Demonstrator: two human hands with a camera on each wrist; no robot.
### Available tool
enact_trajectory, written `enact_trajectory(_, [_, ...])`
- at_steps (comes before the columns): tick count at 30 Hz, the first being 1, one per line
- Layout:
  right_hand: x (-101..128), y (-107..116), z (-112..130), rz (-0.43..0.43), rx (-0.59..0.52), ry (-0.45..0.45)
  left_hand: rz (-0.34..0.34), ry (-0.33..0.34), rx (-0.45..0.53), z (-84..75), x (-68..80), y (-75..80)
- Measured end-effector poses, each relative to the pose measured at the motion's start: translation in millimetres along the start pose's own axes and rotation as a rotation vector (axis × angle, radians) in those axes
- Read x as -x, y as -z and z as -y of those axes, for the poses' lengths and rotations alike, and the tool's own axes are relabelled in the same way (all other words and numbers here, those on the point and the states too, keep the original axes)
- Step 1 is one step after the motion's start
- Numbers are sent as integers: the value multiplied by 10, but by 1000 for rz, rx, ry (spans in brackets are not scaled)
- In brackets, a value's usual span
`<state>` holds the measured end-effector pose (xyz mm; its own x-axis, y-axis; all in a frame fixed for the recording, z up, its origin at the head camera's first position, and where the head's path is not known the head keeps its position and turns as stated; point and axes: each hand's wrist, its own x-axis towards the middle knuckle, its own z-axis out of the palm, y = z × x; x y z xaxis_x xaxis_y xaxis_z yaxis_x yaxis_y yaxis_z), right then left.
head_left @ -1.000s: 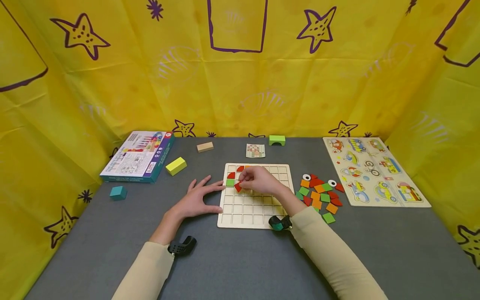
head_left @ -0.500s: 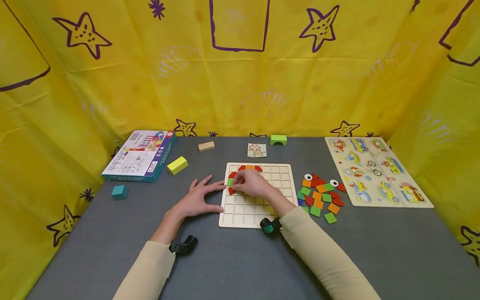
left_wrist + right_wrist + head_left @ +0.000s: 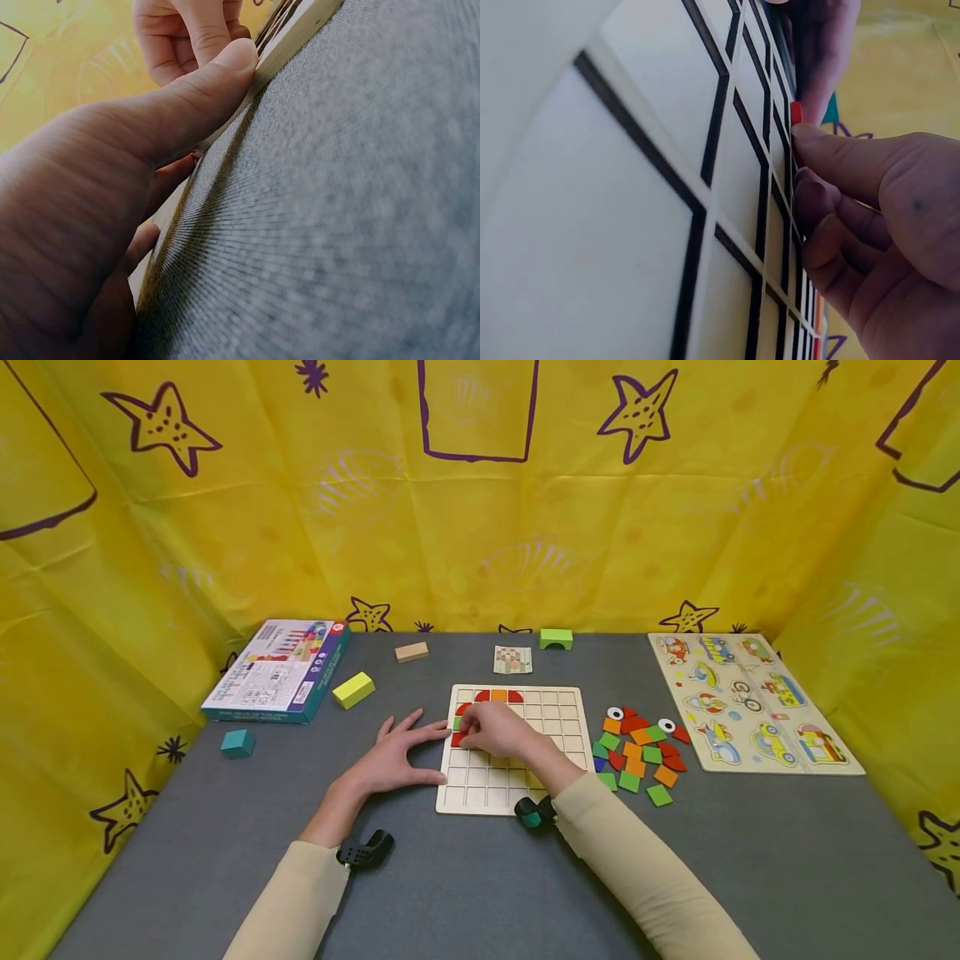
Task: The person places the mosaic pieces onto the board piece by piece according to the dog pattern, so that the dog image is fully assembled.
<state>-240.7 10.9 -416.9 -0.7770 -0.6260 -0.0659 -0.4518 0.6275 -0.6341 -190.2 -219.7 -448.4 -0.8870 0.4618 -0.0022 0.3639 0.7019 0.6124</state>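
Two hands work at a pale wooden grid board (image 3: 525, 781) lying flat on the grey counter (image 3: 480, 877). Board holds few pieces: red curved tiles and one orange tile along its far row (image 3: 498, 696), a green square (image 3: 457, 722) at its left edge, most cells bare. Right hand (image 3: 491, 729) lies over the board's left part, fingers curled, pinching a small red wooden tile (image 3: 457, 740) down at a left-column cell just below the green square; right wrist view shows the same red tile (image 3: 796, 114) edge-on under the fingertips (image 3: 832, 154). Left hand (image 3: 393, 758) rests flat on the counter, fingers spread and straight, thumb (image 3: 202, 90) pressed against the board's left rim.

Loose heap of red, orange and green wooden tiles with two white eye pieces (image 3: 637, 750) sits just right of the board. Further right: a wooden vehicle peg puzzle (image 3: 750, 702). Behind the board: a small pattern card (image 3: 513, 660), a green arch block (image 3: 556, 639), a plain tan wooden block (image 3: 411, 652). To the left: a yellow block (image 3: 353, 690), a printed cardboard toy box (image 3: 279, 670), a teal cube (image 3: 237, 743). Yellow starred cloth (image 3: 225, 527) walls the counter on three sides. The right forearm crosses the board's near right corner, hiding some cells.
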Motion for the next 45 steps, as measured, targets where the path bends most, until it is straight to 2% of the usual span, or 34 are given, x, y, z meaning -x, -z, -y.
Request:
enact_trajectory(12, [-9, 19, 24, 6, 29, 50, -8, -2, -5, 6, -4, -1])
enact_trajectory(23, [73, 103, -44, -37, -35, 37, -3, -5, -3, 4, -6, -4])
enact_trajectory(36, [354, 371, -348, -82, -119, 56, 0, 6, -20, 2, -1, 3])
enact_trajectory(45, [623, 632, -655, -125, -114, -43, 7, 6, -7, 2, -2, -1])
